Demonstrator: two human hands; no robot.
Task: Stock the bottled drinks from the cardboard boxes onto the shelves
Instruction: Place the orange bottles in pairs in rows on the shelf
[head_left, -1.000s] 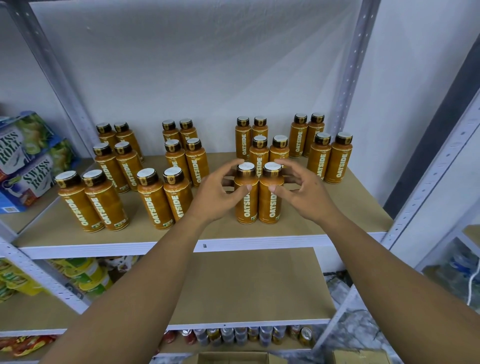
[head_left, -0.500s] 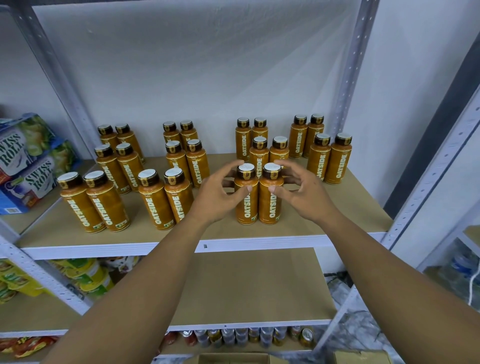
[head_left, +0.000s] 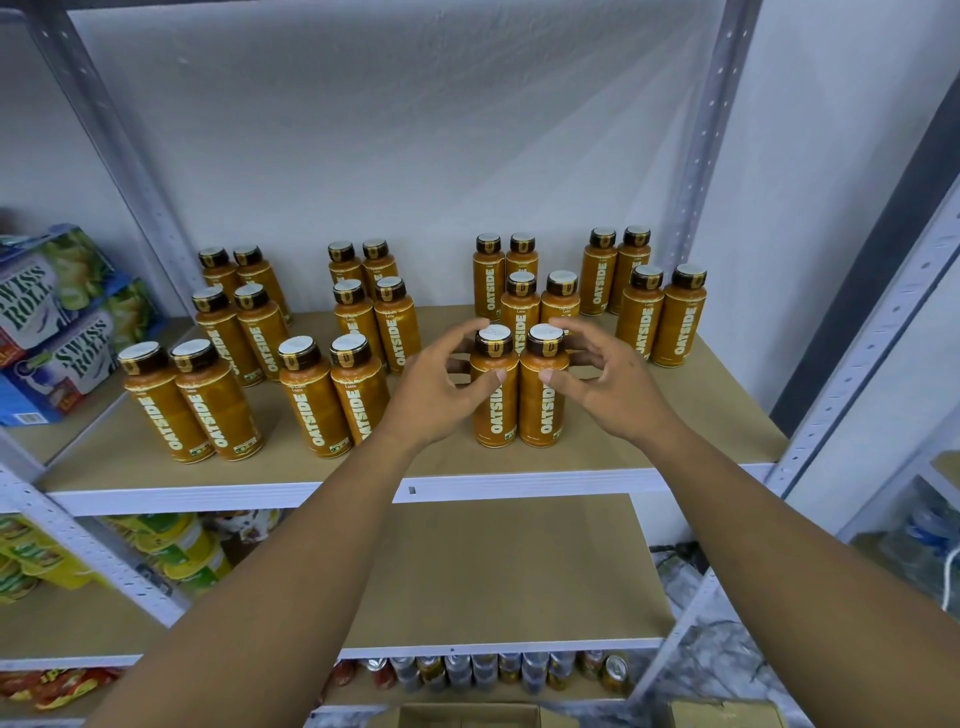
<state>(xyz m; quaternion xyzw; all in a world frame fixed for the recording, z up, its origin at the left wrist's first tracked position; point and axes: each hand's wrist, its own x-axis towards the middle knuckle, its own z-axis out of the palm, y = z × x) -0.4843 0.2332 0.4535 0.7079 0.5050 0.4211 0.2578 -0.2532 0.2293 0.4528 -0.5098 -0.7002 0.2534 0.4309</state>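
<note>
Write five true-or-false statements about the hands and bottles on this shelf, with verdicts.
1. The left hand holds the left front bottle. True.
2. The right hand holds nothing. False: its fingers curl round the right front bottle.
3. Both front bottles stand upright, side by side. True.
4. The bottle labels read Swiss Roll. False: they read OATSIDE.
5. The front bottles are uncapped. False: both are capped.

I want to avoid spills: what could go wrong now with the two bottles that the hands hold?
The left hand and the right hand grip the left bottle and right bottle high, near the caps; a sideways push may tip them. The fingers could knock the bottles behind.
</note>
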